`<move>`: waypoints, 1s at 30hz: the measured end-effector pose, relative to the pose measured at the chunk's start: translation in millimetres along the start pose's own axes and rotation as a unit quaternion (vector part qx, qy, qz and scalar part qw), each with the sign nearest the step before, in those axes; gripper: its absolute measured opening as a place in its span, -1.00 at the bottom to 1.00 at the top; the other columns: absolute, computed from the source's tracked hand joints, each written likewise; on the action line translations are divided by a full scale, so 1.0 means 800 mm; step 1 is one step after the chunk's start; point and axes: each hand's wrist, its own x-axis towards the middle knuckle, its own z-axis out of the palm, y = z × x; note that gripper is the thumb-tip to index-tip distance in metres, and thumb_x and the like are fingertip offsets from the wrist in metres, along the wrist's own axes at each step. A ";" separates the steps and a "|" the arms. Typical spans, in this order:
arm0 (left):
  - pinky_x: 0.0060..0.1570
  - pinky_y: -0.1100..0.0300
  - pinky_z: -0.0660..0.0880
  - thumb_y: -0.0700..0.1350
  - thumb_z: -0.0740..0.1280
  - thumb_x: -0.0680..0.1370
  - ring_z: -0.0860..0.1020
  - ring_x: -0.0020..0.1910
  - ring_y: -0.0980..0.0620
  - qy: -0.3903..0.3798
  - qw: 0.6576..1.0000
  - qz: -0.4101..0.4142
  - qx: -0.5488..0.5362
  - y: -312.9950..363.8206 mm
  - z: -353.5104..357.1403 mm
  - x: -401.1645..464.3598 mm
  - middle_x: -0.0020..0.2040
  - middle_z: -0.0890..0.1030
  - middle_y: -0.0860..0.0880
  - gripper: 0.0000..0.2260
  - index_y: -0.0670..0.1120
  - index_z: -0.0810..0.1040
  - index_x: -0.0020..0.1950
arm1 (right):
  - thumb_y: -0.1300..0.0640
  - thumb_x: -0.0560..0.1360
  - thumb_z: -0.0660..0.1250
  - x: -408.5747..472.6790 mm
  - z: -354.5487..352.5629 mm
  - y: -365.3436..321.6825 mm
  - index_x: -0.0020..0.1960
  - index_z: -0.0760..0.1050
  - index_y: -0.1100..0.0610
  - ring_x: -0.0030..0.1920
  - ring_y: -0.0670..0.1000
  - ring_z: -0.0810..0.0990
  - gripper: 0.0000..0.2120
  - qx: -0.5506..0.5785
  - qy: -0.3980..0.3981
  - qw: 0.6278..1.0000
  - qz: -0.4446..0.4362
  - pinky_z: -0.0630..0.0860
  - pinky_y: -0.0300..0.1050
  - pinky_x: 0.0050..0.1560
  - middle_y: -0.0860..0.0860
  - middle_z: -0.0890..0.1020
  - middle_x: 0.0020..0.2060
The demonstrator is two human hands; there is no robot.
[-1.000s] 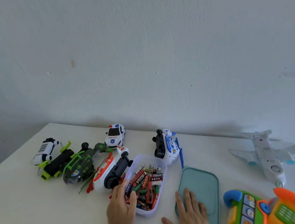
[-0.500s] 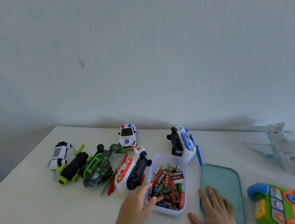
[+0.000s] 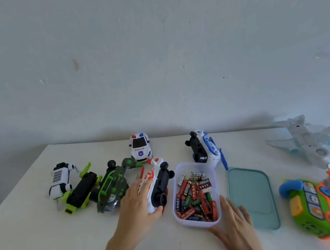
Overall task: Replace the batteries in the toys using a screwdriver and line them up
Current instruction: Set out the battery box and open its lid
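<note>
In the lower middle of the frame, the left hand (image 3: 138,205) curls around the red-white toy (image 3: 157,186), probably to lift it. The right hand (image 3: 236,224) lies flat, fingers straight, steadying the battery box (image 3: 199,222).

You're sitting at what's looking like a home play corner: a plain white table (image 3: 38,238) is butting against a bare, scuffed painted wall (image 3: 149,52), and children's toys are lying everywhere, with a police car (image 3: 140,150), a white jet plane (image 3: 304,141) and a bright toy phone (image 3: 327,203) among them.
</note>
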 end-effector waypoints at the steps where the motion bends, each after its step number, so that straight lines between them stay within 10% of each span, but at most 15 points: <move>1: -0.02 -0.06 0.55 0.08 0.51 0.28 0.55 0.14 -0.19 -0.019 1.000 0.009 0.014 0.000 0.006 0.002 0.25 0.50 -0.14 -0.27 -0.06 0.37 0.40 | -0.53 0.35 -0.18 0.000 -0.002 -0.002 0.54 -0.04 0.07 0.47 -0.08 0.21 -0.04 -0.002 -0.014 1.000 0.000 -0.05 -0.10 0.41 -0.06 0.28 0.46; 5: -0.03 -0.13 0.58 0.13 0.57 0.18 0.58 0.12 -0.25 -0.055 0.994 0.014 0.096 0.005 0.023 0.008 0.26 0.51 -0.24 -0.18 -0.04 0.38 0.36 | -0.33 0.56 -0.17 -0.008 0.001 -0.002 0.43 0.20 0.01 0.18 0.01 0.59 -0.39 0.000 0.028 1.000 -0.006 0.19 -0.04 0.24 -0.04 0.65 0.11; 13: -0.36 0.11 0.59 0.00 0.68 0.04 0.65 -0.12 -0.15 0.011 0.998 0.002 0.056 0.014 0.013 0.016 0.05 0.62 -0.14 -0.33 -0.12 0.62 0.10 | -0.29 0.57 -0.16 -0.014 -0.001 -0.005 0.38 0.32 0.03 0.16 0.02 0.61 -0.41 -0.027 0.051 0.998 -0.004 -0.11 0.00 0.43 -0.03 0.66 0.08; 22: -0.15 0.25 0.58 0.00 0.50 0.11 0.59 -0.06 0.20 0.024 0.957 -0.098 -0.270 -0.018 -0.067 -0.043 -0.07 0.60 0.25 -0.56 0.23 0.61 -0.03 | -0.30 0.57 -0.18 -0.013 -0.005 -0.009 0.34 0.33 0.01 0.08 0.11 0.64 -0.42 -0.044 0.087 0.995 0.003 -0.13 0.06 0.44 -0.01 0.67 -0.04; 30: 0.11 0.22 0.51 0.02 0.47 0.10 0.48 0.17 0.22 -0.085 0.928 -0.121 -0.343 -0.065 -0.094 -0.062 0.05 0.45 0.35 -0.51 0.36 0.62 0.00 | -0.29 0.57 -0.19 -0.016 -0.002 -0.006 0.38 0.33 0.02 0.16 0.11 0.59 -0.40 -0.046 0.044 0.998 0.013 0.13 0.11 0.28 0.02 0.65 0.06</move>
